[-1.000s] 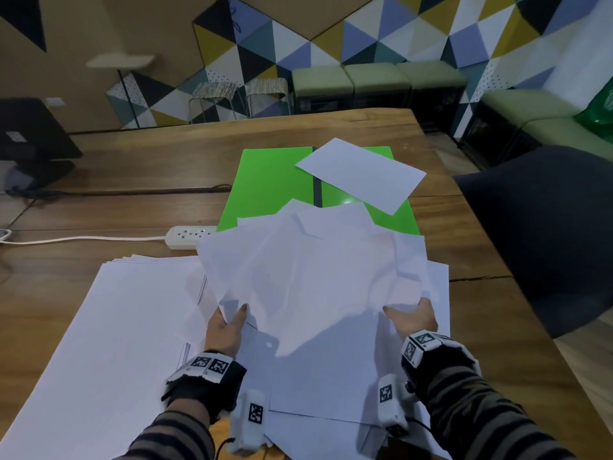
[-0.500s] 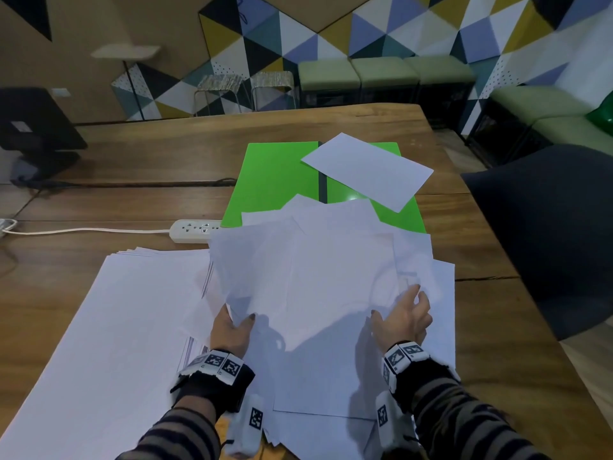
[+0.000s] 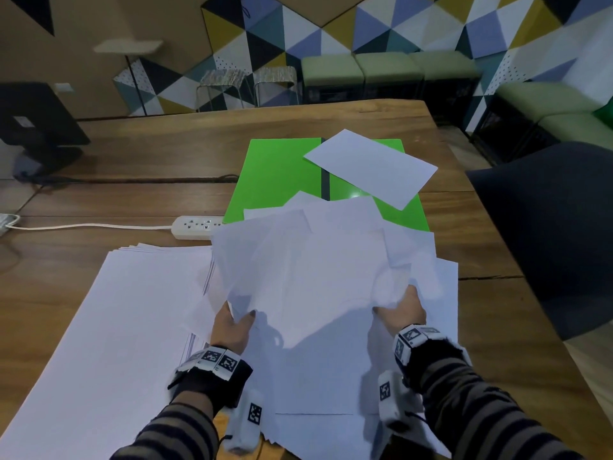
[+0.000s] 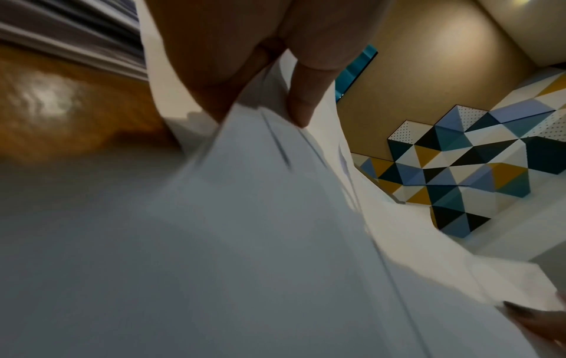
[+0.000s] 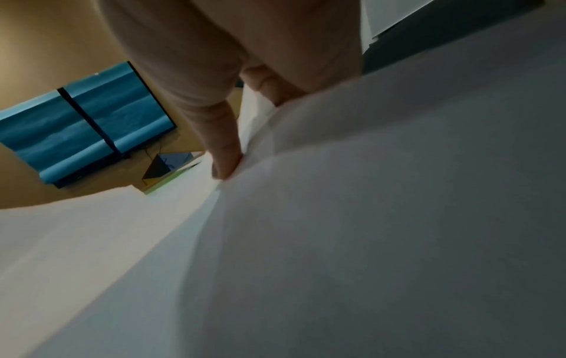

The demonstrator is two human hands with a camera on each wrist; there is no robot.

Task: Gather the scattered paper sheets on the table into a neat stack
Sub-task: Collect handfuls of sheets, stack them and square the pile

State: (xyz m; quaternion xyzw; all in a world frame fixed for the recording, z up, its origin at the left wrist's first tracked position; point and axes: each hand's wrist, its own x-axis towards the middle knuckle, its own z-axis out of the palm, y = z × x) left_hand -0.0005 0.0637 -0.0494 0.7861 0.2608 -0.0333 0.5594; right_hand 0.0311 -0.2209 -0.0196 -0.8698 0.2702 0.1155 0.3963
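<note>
A loose bundle of white paper sheets (image 3: pixel 318 270) is lifted off the table between both hands, fanned and uneven. My left hand (image 3: pixel 234 322) pinches its near left edge, thumb on top; the left wrist view shows the thumb and fingers (image 4: pixel 301 106) clamped on the sheets (image 4: pixel 245 218). My right hand (image 3: pixel 403 310) grips the near right edge, and its fingers (image 5: pixel 223 145) curl into the paper (image 5: pixel 367 218). More sheets (image 3: pixel 318 386) lie flat under the bundle. A single sheet (image 3: pixel 370 167) lies askew on a green folder (image 3: pixel 282 174).
A large spread of white sheets (image 3: pixel 109 333) covers the wooden table (image 3: pixel 497 327) at the left. A white power strip (image 3: pixel 195 227) with its cord lies behind it. A dark chair (image 3: pixel 547 234) stands at the right edge, a monitor base (image 3: pixel 36 127) far left.
The right hand shifted along the bundle's right edge and closed its grip there. The bundle has been drawn a little tighter; the left hand stayed in place.
</note>
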